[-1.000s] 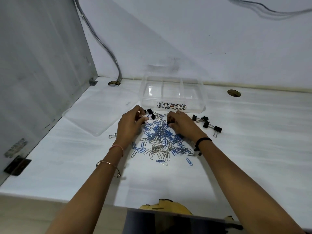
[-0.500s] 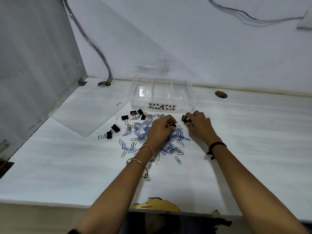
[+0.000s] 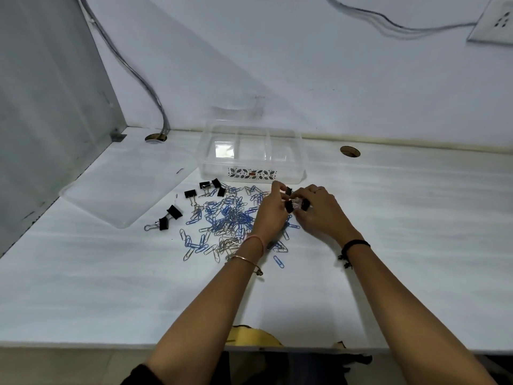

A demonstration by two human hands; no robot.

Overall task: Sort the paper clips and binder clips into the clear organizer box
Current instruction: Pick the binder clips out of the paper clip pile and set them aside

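Fingers (image 3: pixel 277 187) masking binder clips (image 3: pixel 305 204), left hand (image 3: pixel 270 215), right hand (image 3: pixel 319 214)

Cannot count the binder clips (image 3: pixel 304 204) pinched between left hand (image 3: pixel 270 215) and right hand (image 3: pixel 319 215), nor see all paper clips (image 3: pixel 227 218) under them, nor the whole wall socket (image 3: pixel 494 23), far right.

Single head cam, wide-angle, up above near edge of white table (image 3: pixel 402 218). Faces fwd & down, close range, at clear rectangular plastic organizer box (image 3: pixel 251 165) mid-frame; pale wall (image 3: pixel 305 65) behind box.
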